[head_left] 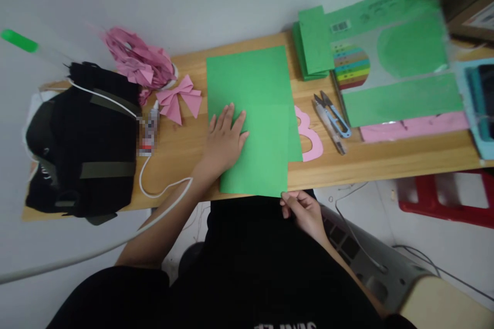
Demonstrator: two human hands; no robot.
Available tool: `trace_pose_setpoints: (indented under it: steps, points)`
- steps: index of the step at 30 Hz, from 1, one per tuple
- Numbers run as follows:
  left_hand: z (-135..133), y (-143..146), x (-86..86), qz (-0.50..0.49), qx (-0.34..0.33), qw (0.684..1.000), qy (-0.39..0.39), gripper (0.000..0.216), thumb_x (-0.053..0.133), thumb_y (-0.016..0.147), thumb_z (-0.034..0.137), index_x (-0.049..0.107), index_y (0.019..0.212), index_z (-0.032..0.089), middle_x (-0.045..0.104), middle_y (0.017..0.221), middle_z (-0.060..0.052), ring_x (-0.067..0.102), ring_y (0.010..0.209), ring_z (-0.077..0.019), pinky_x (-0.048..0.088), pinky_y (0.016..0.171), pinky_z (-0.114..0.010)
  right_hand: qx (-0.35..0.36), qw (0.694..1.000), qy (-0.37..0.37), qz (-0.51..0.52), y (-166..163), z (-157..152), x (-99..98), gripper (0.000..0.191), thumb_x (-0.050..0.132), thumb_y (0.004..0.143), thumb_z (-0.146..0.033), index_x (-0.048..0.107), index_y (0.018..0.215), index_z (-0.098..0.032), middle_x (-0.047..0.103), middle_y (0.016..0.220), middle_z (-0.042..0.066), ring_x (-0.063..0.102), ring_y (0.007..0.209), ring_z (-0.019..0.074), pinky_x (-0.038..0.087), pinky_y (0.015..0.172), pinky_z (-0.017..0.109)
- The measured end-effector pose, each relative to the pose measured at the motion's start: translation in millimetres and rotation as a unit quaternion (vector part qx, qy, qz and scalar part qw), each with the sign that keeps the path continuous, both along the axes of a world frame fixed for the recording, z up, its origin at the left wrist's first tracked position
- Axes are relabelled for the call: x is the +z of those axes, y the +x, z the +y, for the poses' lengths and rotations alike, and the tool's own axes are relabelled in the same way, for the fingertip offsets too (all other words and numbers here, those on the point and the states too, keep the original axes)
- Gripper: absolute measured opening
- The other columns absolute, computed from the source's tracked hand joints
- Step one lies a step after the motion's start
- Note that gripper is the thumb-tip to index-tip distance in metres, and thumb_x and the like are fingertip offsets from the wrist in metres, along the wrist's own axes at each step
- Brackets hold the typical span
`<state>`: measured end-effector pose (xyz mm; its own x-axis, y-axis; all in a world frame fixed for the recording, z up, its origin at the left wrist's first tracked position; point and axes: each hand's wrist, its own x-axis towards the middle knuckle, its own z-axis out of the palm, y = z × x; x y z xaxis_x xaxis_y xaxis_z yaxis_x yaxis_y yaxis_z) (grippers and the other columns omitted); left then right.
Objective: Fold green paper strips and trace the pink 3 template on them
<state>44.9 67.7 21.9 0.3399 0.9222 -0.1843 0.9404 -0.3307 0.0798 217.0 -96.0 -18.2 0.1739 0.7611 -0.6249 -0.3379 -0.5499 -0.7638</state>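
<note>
Two overlapping sheets of green paper (pixel 247 74) lie on the wooden table, the nearer one reaching its front edge. Flat on the paper's left part, my left hand (pixel 225 139) rests with spread fingers. My right hand (pixel 303 209) pinches the near right corner of the upper green sheet (pixel 266 164) between thumb and finger. From under the right side of the paper sticks out a pink paper cut-out (pixel 311 139) with rounded openings, partly covered. Thread snips (pixel 336 115) with blue handles and a clear-bodied pen or craft knife (pixel 331 127) lie to the right.
A pink folded bow (pixel 179 98), crumpled pink paper (pixel 135 56), a glue tube (pixel 150 131) and a black bag (pixel 85 139) stand left. Folded green paper (pixel 314 41) and a green paper pack (pixel 401 97) lie right. A white cable (pixel 154 223) crosses over my left forearm.
</note>
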Motion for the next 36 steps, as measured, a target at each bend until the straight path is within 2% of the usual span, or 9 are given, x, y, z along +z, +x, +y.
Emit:
trace_pose_setpoints:
  steps: [8,15,21,24,25,27,30,32,36]
  points:
    - [-8.3,2.3,-4.1,-0.017,0.035,0.999,0.038,0.049,0.044,0.103,0.035,0.043,0.150,0.022,0.034,0.161,-0.017,0.029,0.151,-0.0308,0.024,0.122,-0.053,-0.005,1.000,0.006,-0.021,0.0,-9.0,-15.0,0.046,0.080,0.062,-0.062,0.062,0.060,-0.020,0.050,0.041,-0.004,0.042,0.038,0.0088,0.037,0.044,0.025]
    - [-7.3,2.8,-0.2,-0.032,0.034,0.999,0.024,0.048,0.044,0.102,0.033,0.044,0.149,0.021,0.033,0.161,-0.017,0.028,0.152,-0.0309,0.026,0.122,-0.054,0.018,0.999,0.005,-0.033,0.0,-3.4,-9.0,0.049,0.078,0.061,-0.066,0.060,0.059,-0.021,0.049,0.041,-0.005,0.042,0.037,0.0093,0.036,0.043,0.026]
    - [-7.4,3.1,-0.6,-0.030,0.035,0.999,0.019,0.049,0.045,0.102,0.032,0.044,0.150,0.019,0.031,0.162,-0.019,0.027,0.152,-0.0325,0.024,0.122,-0.056,0.116,0.992,-0.004,-0.040,22.5,-0.6,20.6,0.048,0.080,0.061,-0.064,0.063,0.054,-0.019,0.057,0.044,0.000,0.046,0.038,0.0101,0.036,0.043,0.025]
    - [-8.0,2.8,-1.9,-0.042,0.033,0.998,0.023,0.049,0.046,0.102,0.031,0.045,0.150,0.019,0.032,0.161,-0.020,0.029,0.151,-0.0337,0.026,0.121,-0.057,0.193,0.971,0.052,-0.134,36.9,10.6,47.3,0.044,0.071,0.077,-0.058,0.063,0.056,-0.020,0.061,0.050,0.002,0.051,0.042,0.0114,0.039,0.044,0.025]
    - [-8.0,2.8,-2.2,-0.045,0.033,0.998,0.025,0.049,0.047,0.102,0.031,0.045,0.149,0.019,0.032,0.161,-0.021,0.029,0.151,-0.0338,0.026,0.121,-0.057,0.208,0.955,0.095,-0.190,37.7,20.7,55.2,0.042,0.066,0.084,-0.054,0.064,0.059,-0.020,0.061,0.052,0.002,0.054,0.045,0.0125,0.041,0.047,0.025]
    - [-7.9,2.7,-2.8,-0.051,0.031,0.998,0.029,0.049,0.047,0.102,0.032,0.045,0.149,0.018,0.032,0.160,-0.022,0.029,0.151,-0.0337,0.026,0.121,-0.056,0.241,0.897,0.206,-0.308,30.1,52.4,65.0,0.033,0.057,0.093,-0.043,0.070,0.072,-0.021,0.066,0.063,0.003,0.060,0.058,0.0149,0.047,0.058,0.027]
    - [-7.7,2.1,-4.2,-0.057,0.030,0.997,0.031,0.048,0.047,0.102,0.030,0.047,0.148,0.017,0.032,0.160,-0.022,0.029,0.151,-0.0342,0.028,0.120,-0.057,0.353,0.769,0.328,-0.420,0.1,118.5,61.4,0.036,0.044,0.097,-0.031,0.071,0.115,-0.017,0.073,0.097,0.011,0.067,0.086,0.0220,0.052,0.081,0.035]
    - [-7.6,1.4,-5.7,-0.062,0.029,0.997,0.032,0.046,0.047,0.101,0.026,0.050,0.146,0.014,0.033,0.160,-0.022,0.030,0.150,-0.0345,0.028,0.120,-0.058,0.419,0.701,0.326,-0.475,-22.1,159.2,51.6,0.044,0.036,0.097,-0.024,0.063,0.129,-0.010,0.070,0.105,0.016,0.064,0.096,0.0248,0.051,0.090,0.038]
    - [-7.9,1.7,-8.2,-0.067,0.026,0.997,0.037,0.045,0.045,0.100,0.023,0.054,0.141,0.006,0.036,0.157,-0.023,0.032,0.149,-0.0341,0.026,0.122,-0.057,0.478,0.625,0.293,-0.543,-44.4,198.5,38.8,0.052,0.028,0.102,-0.031,0.054,0.140,-0.007,0.067,0.113,0.018,0.062,0.101,0.0276,0.049,0.093,0.040]
